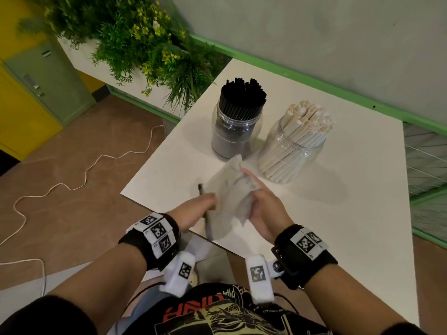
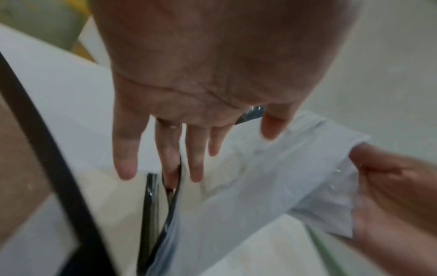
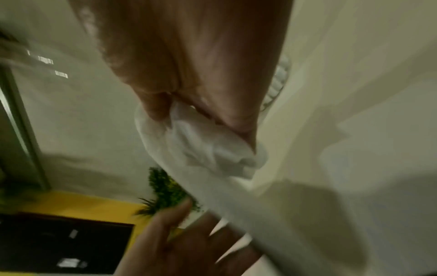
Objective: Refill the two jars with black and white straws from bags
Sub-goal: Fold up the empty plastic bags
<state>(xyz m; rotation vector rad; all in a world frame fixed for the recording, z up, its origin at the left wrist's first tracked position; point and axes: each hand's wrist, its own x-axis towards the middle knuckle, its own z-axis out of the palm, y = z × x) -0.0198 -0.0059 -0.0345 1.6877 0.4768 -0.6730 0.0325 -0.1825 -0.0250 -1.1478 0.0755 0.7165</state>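
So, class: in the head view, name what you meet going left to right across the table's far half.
Jar of black straws → jar of white straws → bare table.

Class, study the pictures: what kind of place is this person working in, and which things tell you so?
Probably a café or similar shop. A white table holds a jar of black straws and a jar of white straws, with leafy planters and lockers nearby.

Two clear glossy plastic jars (image 1: pixel 235 131) stand on a smooth matt white table (image 1: pixel 350 180); the bag (image 1: pixel 229 197) is crinkled translucent plastic.
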